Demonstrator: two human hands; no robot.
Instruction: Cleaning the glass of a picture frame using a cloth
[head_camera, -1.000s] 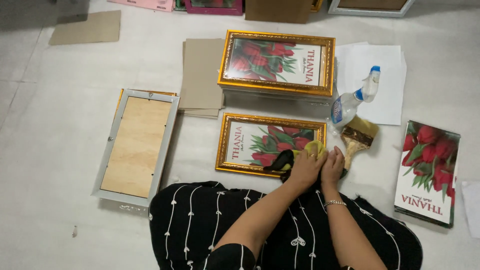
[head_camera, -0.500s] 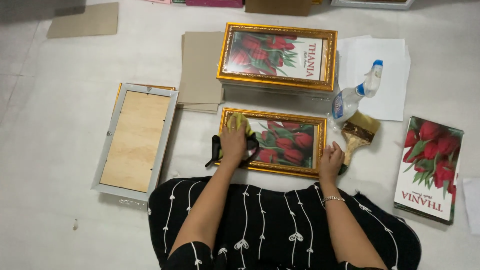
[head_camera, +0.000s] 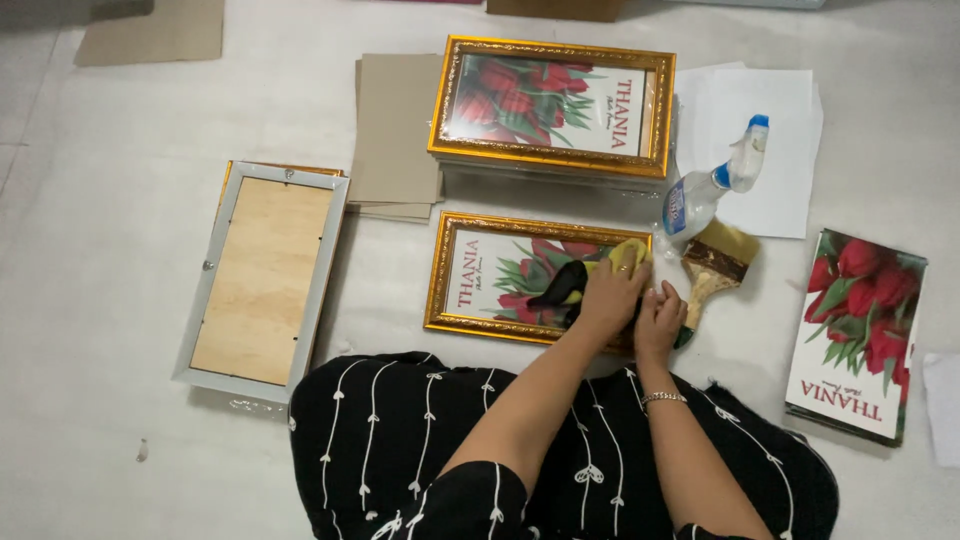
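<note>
The left hand (head_camera: 608, 300) presses a cloth (head_camera: 590, 280) on the right end of the frame (head_camera: 500, 275), whose long axis runs leftward; the right hand (head_camera: 658, 320), just beside, rests on the frame's right edge, holding nothing I can see.

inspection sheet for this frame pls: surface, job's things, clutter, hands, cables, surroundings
Surface: pale floor.
Job's things: gold-framed tulip picture flat; yellow-and-black cloth on its right end.
Clutter: spray bottle, paintbrush, stacked gold frames, cardboard sheets, face-down frame, loose tulip prints, white paper.
Hands: left hand presses the cloth; right hand on the frame's right edge.
Cables: nothing seen.
Surroundings: black patterned garment.
</note>
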